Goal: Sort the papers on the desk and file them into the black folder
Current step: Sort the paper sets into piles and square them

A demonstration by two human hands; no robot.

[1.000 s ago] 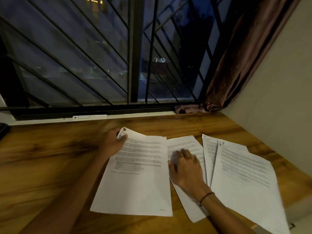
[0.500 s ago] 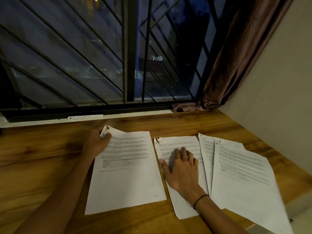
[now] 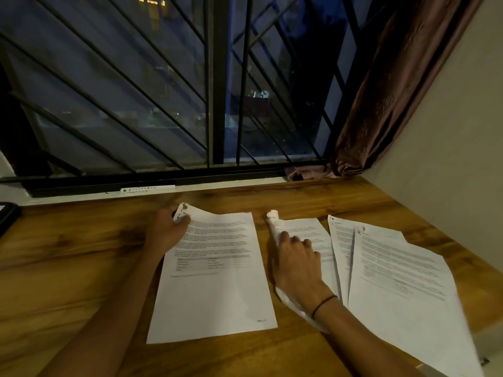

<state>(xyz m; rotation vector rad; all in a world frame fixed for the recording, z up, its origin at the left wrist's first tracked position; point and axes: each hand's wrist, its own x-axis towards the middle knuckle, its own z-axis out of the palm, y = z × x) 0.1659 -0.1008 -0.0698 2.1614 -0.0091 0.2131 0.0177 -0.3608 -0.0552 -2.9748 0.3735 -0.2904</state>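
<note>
On the wooden worktop under a barred night window, the torn corner of the left sheet is pinched in the left hand, while the middle sheet near the right edge is seemingly pressed under the loosely bent right hand; corners should be squared before stacking, no black folder being identifiable.

No wording can be read anywhere. The left sheet carries lines of small print, a shaded table and a tiny mark at its lower right corner, all too blurred to make out. The middle sheet and the two right sheets bear blurred paragraphs as well. A white strip on the window sill shows a row of dark marks, too small to read.
</note>
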